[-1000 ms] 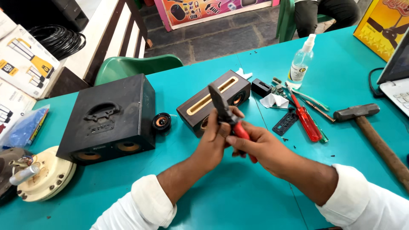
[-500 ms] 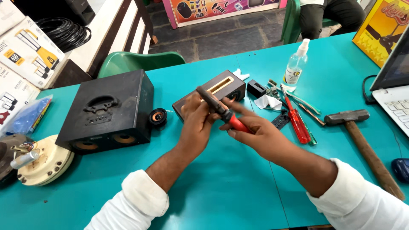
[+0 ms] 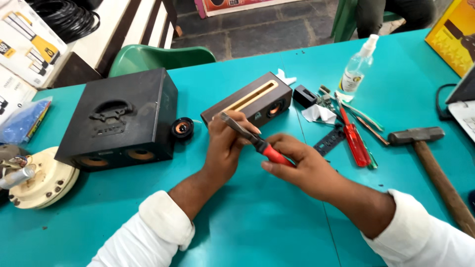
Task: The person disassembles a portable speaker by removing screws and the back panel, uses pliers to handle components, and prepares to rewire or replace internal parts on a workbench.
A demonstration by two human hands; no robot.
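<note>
Head view: both hands meet over the teal table (image 3: 257, 232), just in front of a small brown speaker (image 3: 252, 101) with a pale slot along its top, which serves here as the landmark. The right hand (image 3: 302, 165) is clenched around the red handle of a pair of pliers (image 3: 252, 138), whose dark metal nose points up and left toward the speaker's near left end. The left hand (image 3: 225, 146) is curled around the metal part of the pliers, fingers wrapped over it, thumb side toward the speaker. Whether anything small sits between the plier tips cannot be told.

Left of the speaker, just beside it, lies a small round loose speaker driver (image 3: 182, 128). Farther left stands a large black speaker box (image 3: 118, 121) with a moulded handle on top. Well left of that, at the table's edge, lies a cream round motor part (image 3: 42, 180).

Right of the speaker, close to its far end, sits a small black block (image 3: 304, 95), then a scrap of white paper (image 3: 319, 113). Beyond these lies a red-handled screwdriver (image 3: 354, 138) among other slim tools, and a clear spray bottle (image 3: 357, 66) stands behind them. Farther right lies a hammer (image 3: 430, 158) with a wooden handle. Behind the speaker, past the table, stands a green plastic chair (image 3: 158, 57).
</note>
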